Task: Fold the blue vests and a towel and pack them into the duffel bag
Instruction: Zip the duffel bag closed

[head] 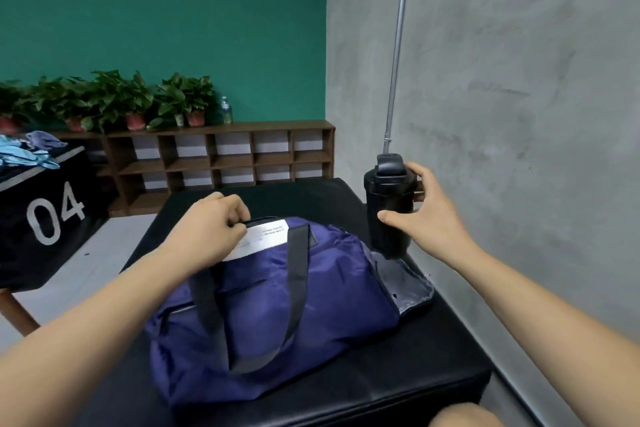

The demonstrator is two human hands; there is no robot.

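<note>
Because the duffel bag slumps loose and creased on the black padded surface, I judge it light, soft, rather slippery nylon that will collapse unless its mouth is held; the dark webbing handles or the top edge by the white label look the firmest places to take hold. At that top edge the left grip is curled tight, pinching a dark strip of the bag beside the label; zip or strap, I cannot tell. Just beyond the bag's right end the right grip wraps a black shaker bottle, thumb in front and fingers behind, its base over the grey end panel. Well apart from both grips, far left, the blue vests lie crumpled on a black box marked 04, with a lilac cloth, perhaps the towel, beside them. Limp and light, they likely want taking by the shoulders.
</note>
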